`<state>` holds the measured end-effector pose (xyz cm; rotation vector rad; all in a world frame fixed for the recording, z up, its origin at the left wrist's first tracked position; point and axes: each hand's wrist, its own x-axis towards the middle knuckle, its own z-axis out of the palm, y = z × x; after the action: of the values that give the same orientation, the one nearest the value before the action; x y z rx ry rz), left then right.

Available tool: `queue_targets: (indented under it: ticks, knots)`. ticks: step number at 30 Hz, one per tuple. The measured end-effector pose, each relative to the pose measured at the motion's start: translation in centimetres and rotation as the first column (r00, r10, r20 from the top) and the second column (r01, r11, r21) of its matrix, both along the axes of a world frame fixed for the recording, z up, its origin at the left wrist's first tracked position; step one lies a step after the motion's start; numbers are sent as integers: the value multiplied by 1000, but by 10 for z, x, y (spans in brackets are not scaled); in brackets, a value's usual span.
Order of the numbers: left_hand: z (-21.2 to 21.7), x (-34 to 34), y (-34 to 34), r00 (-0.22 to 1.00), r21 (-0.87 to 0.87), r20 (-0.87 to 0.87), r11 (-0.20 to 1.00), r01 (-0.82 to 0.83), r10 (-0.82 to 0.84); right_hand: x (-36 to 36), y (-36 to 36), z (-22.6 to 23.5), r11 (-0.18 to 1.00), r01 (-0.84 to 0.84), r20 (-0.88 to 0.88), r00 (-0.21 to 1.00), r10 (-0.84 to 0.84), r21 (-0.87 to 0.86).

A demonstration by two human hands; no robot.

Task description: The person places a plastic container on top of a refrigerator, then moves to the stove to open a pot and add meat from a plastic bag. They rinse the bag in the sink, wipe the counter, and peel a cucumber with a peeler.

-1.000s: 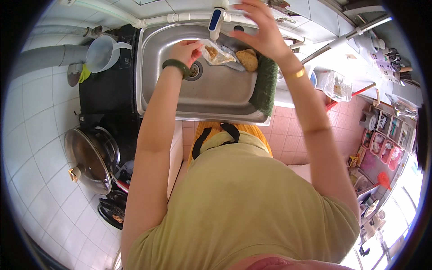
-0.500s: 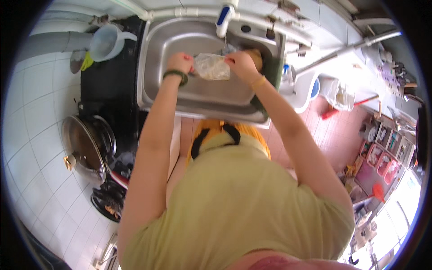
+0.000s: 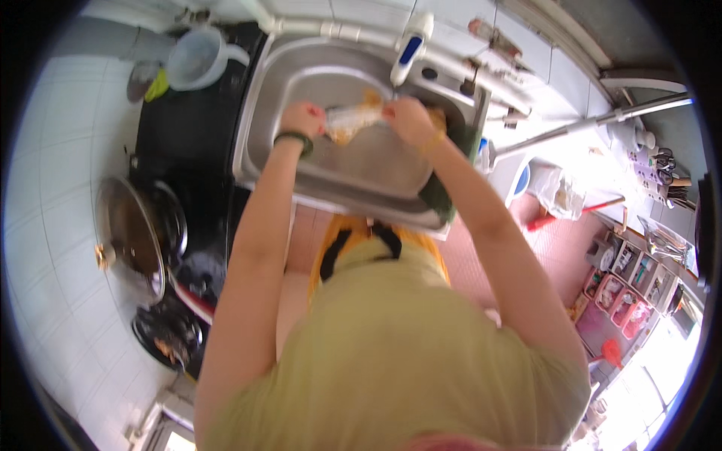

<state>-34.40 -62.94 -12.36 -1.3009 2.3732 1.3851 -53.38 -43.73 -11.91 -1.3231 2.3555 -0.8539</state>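
Over the steel sink (image 3: 259, 124), both of my hands pinch a clear plastic bag (image 3: 352, 117) that is pulled taut between them and smeared by motion. My left hand (image 3: 302, 120) is closed on one end, with a dark green bangle on that wrist. My right hand (image 3: 411, 122) is closed on the other end, a thin yellow band around its wrist. Orange-yellow pieces (image 3: 342, 136) show just beneath the bag, too blurred to name. A white faucet (image 3: 411, 49) with a blue stripe rises behind my right hand.
Left of the sink, a dark counter (image 3: 180, 120) carries a translucent plastic jug (image 3: 197, 60). A glass-lidded pan (image 3: 139, 240) and a black pan (image 3: 169, 334) with food bits stand nearer me. On the right are a hanging plastic bag (image 3: 560, 192) and pink baskets (image 3: 620, 308).
The plastic bag has gone from hanging loose and crumpled to stretched into a narrow strip. More orange-yellow pieces show around it. The whole view has tilted slightly.
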Motion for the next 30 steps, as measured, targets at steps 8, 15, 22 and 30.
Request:
queue_targets:
  ticks: [8,15,22,30]
  knots:
    - [41,30,4,886,150,-306,937,-316,347,27,-2,32,998,-50,169,984,54,-29]
    - [148,57,-13,835,104,-439,942,-319,331,54,-43,98,921,-6,500,838,216,-389]
    - [276,170,-31,485,326,-773,912,-250,409,100,-123,236,668,67,657,275,701,-741]
    - [269,324,22,280,373,-801,808,-457,528,278,-192,396,481,-247,537,-268,800,-841]
